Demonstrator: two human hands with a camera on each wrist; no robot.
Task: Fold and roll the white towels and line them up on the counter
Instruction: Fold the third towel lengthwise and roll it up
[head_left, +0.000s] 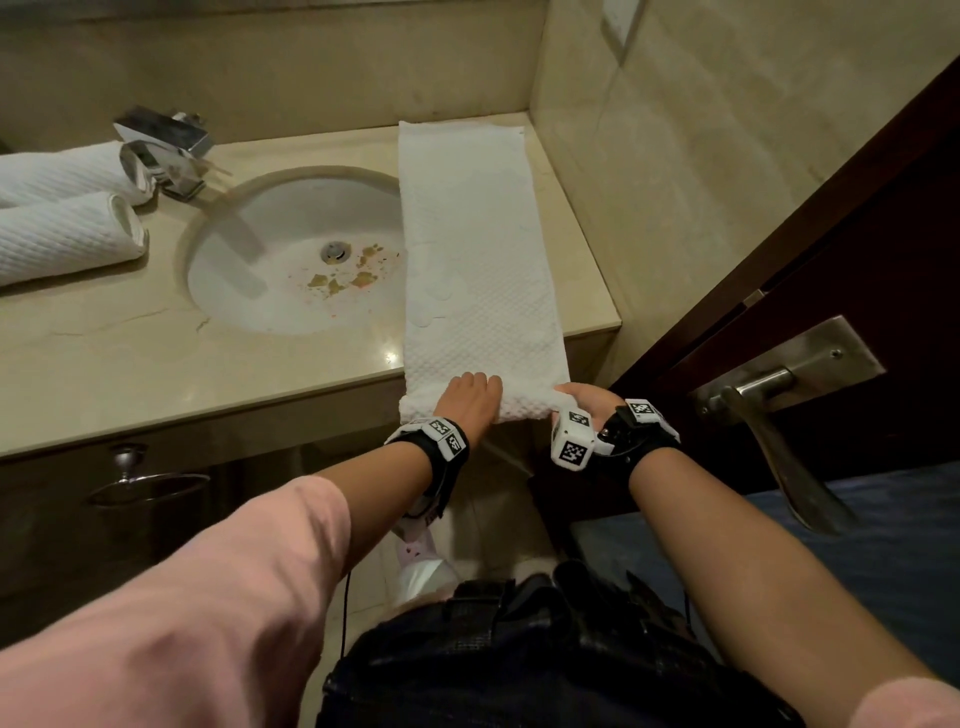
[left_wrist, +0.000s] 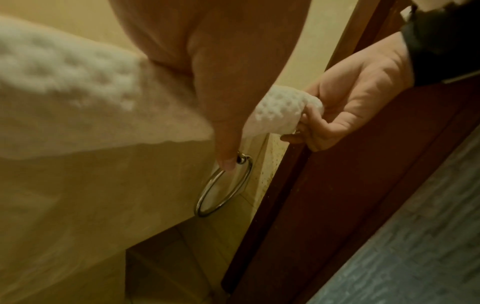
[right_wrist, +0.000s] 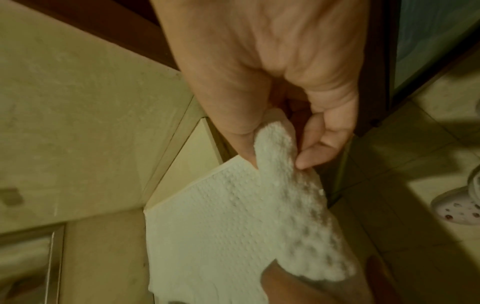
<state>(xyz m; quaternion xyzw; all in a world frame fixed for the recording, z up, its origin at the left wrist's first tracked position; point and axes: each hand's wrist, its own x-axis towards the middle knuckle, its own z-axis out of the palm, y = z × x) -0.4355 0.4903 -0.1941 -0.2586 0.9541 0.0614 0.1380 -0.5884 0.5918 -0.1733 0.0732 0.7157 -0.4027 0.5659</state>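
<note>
A long folded white towel (head_left: 478, 249) lies lengthwise on the beige counter (head_left: 130, 353), right of the sink, from the back wall to the front edge. Its near end is turned over into a small roll at the edge. My left hand (head_left: 470, 397) curls over the left part of that roll. My right hand (head_left: 584, 397) pinches the roll's right corner; in the right wrist view the thumb and fingers (right_wrist: 309, 158) squeeze the towel end (right_wrist: 275, 144). Two rolled white towels (head_left: 67, 239) lie side by side at the far left of the counter.
The round sink (head_left: 291, 249) with bits of debris and a chrome faucet (head_left: 166, 150) sit left of the towel. A dark wooden door (head_left: 831, 260) with a metal lever handle (head_left: 769, 415) stands close on the right. A chrome towel ring (head_left: 145, 483) hangs below the counter.
</note>
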